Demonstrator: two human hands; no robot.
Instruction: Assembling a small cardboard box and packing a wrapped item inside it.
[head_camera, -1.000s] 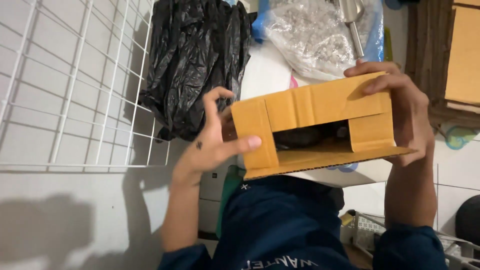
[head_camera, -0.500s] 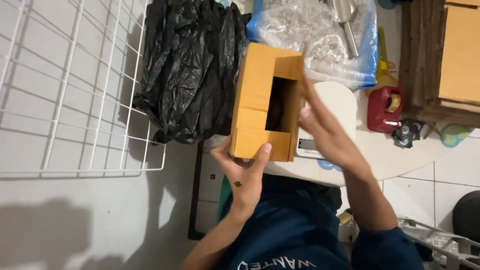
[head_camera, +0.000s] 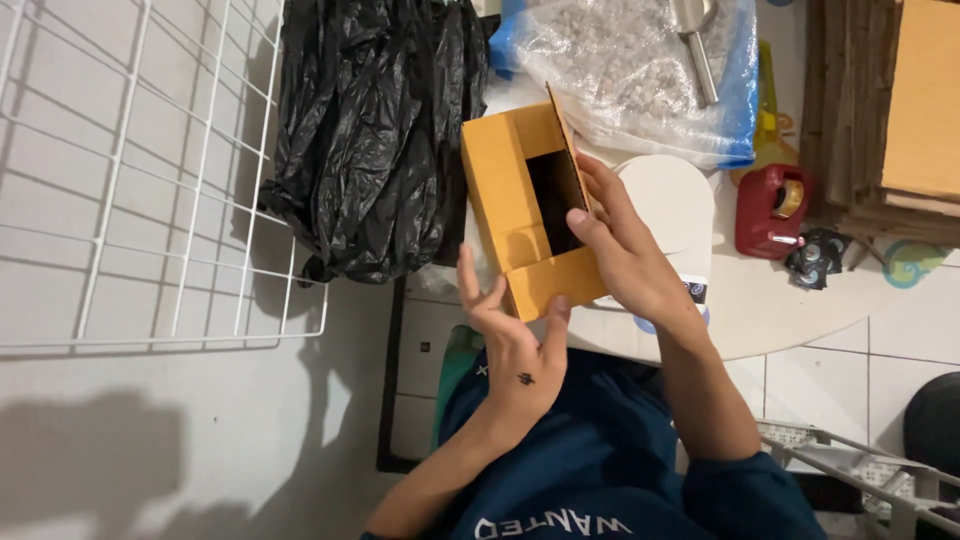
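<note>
A small yellow-brown cardboard box (head_camera: 515, 205) stands on end over the edge of the white round table (head_camera: 790, 305), its open side facing right and dark inside. My left hand (head_camera: 510, 340) holds the box by its lower near corner, thumb and fingers around the edge. My right hand (head_camera: 620, 250) lies against the open side, fingers pressing on a flap at the opening. Both forearms reach up from my dark blue shirt.
A black plastic bag (head_camera: 370, 130) hangs left of the box beside a white wire grid (head_camera: 150, 170). Behind the box lies a clear bag of filler (head_camera: 640, 70). A red tape dispenser (head_camera: 765, 210) and stacked flat cardboard (head_camera: 890, 110) sit at the right.
The box has been turned from lying sideways to standing on end and has moved away from me. My left hand slid to its lower corner and my right hand onto the opening's flap.
</note>
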